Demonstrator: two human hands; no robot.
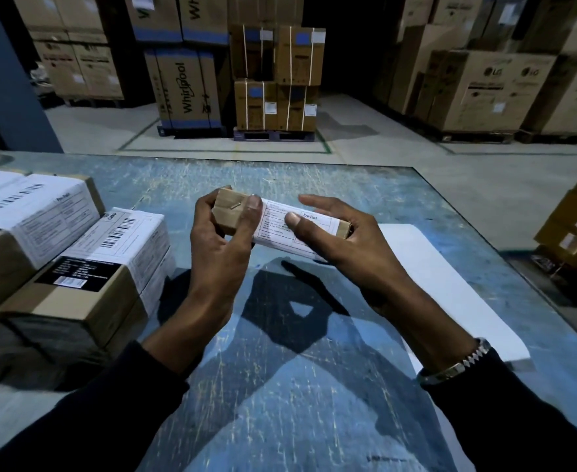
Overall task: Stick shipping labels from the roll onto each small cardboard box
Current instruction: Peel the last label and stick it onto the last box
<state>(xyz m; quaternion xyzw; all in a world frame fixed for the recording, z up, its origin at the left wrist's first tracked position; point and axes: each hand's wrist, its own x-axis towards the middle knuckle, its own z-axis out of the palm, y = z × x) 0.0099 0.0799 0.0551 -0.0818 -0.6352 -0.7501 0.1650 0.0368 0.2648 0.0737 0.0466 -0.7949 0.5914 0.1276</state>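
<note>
dim scene, hard overhead shadows, wide-angle bending at edges.

At centre frame we hold a small cardboard box above the scratched blue table, left hand gripping its end, right hand pressing a shipping label flat; labelled boxes stack at left.
</note>
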